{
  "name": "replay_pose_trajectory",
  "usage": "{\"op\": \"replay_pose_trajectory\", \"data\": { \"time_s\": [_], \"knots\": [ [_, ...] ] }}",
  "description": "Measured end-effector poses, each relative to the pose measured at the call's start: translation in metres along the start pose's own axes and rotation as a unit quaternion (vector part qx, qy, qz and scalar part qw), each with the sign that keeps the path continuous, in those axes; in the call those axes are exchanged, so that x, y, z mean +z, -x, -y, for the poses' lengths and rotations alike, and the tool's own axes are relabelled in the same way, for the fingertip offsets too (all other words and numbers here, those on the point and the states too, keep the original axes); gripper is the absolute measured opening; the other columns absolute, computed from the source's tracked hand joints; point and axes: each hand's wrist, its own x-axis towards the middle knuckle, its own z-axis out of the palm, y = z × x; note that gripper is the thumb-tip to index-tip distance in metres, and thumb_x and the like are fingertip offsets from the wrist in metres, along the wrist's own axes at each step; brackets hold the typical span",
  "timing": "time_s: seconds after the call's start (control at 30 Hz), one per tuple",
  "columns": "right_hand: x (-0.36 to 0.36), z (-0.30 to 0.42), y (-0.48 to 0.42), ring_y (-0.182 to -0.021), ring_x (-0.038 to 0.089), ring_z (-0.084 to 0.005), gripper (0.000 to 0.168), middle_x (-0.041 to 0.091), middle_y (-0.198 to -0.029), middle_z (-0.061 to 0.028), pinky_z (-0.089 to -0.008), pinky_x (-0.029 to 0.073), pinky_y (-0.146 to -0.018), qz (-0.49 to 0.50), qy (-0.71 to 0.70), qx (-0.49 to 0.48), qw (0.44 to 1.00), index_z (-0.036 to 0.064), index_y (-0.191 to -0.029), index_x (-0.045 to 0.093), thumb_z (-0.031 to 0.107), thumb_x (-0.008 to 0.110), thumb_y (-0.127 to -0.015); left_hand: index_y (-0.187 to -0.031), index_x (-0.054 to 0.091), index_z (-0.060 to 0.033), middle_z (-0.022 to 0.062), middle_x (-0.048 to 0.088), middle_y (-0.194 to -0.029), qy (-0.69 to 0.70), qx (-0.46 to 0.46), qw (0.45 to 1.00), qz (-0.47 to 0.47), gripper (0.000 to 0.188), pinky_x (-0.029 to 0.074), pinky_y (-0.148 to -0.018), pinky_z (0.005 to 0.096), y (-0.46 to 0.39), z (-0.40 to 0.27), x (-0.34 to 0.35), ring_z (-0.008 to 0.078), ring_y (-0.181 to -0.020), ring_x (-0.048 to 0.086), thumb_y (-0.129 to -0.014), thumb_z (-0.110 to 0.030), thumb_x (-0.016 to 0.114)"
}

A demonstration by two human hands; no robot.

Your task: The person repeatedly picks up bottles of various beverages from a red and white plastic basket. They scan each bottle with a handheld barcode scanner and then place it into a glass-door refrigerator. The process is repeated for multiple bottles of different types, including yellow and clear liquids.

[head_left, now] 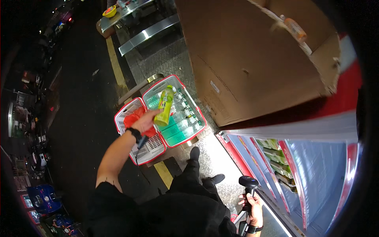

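Note:
My left hand [148,120] holds a green plastic drink bottle [165,105] with a lime-green cap, tilted above two red-rimmed white plastic baskets. Under the bottle, the right basket [202,119] contains several clear bottles with green labels [177,131]. A red plastic bag [134,117] lies in the left basket [152,161], partly covered by my wrist. At the lower right, my right hand [255,207] grips the handle of a black handheld barcode scanner [248,182], beside the open lit cooler.
A large cardboard box [242,65] with an orange bottle [295,29] stands at the upper right. Below it, cooler shelves [293,177] hold green packages [275,160]. A metal table [127,11] carries a yellow bowl [109,11]. A blue vehicle [46,199] is at lower left.

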Motion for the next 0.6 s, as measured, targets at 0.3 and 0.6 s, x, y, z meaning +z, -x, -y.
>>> {"op": "replay_pose_trajectory", "data": {
  "time_s": [0.3, 0.6],
  "knots": [
    [-0.064, -0.032, 0.034, -0.071, 0.072, -0.0175, 0.034, 0.076, -0.098, -0.0143, -0.0263, 0.051, -0.064, 0.074, -0.023, -0.076, 0.994, 0.002, -0.125, 0.062, 0.025, 0.067, -0.101, -0.146, 0.050, 0.0002, 0.0115, 0.063, -0.141, 0.121, 0.103, 0.947, 0.279, 0.057, 0.044, -0.115, 0.0434, 0.128, 0.097, 0.171, 0.0256, -0.131, 0.061, -0.097, -0.016, 0.073],
    [-0.115, -0.074, 0.060, -0.072, 0.070, -0.0150, 0.032, 0.076, -0.102, -0.0155, -0.0251, 0.052, -0.066, 0.109, -0.086, -0.124, 0.982, -0.001, -0.121, 0.064, 0.025, 0.066, -0.102, -0.144, 0.052, -0.0004, 0.0103, 0.062, -0.141, -0.159, 0.274, 0.925, 0.211, 0.061, 0.044, -0.115, 0.0398, 0.214, 0.099, 0.284, 0.0224, -0.130, 0.059, -0.090, -0.002, 0.078]
  ]
}}
